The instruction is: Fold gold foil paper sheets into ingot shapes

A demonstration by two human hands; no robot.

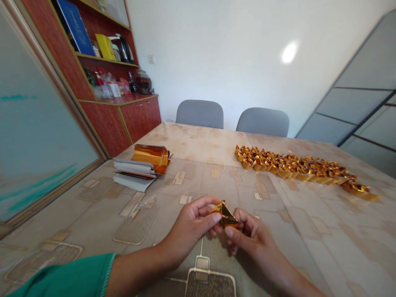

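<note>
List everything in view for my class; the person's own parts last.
Table: one, beige, foreground
Folded piece: one, gold, held centrally
Folded pieces: many, gold, table right
Sheet stack: one, gold and white, table left
Chairs: two, grey, beyond table
Wall: one, white, background
Socket: one, white, wall
Cabinet: one, red-brown, back left
Large item: one, blue, cabinet
Smaller item: one, yellow, cabinet
Kettle: one, dark, cabinet
Jar: one, dark, cabinet
Small goods: several, mixed, cabinet
Glazed panel: one, bluish, left edge
Panelled unit: one, grey, right edge
Sleeve: one, green, lower left
Left hand: one, holding folded piece
Right hand: one, holding folded piece
</note>
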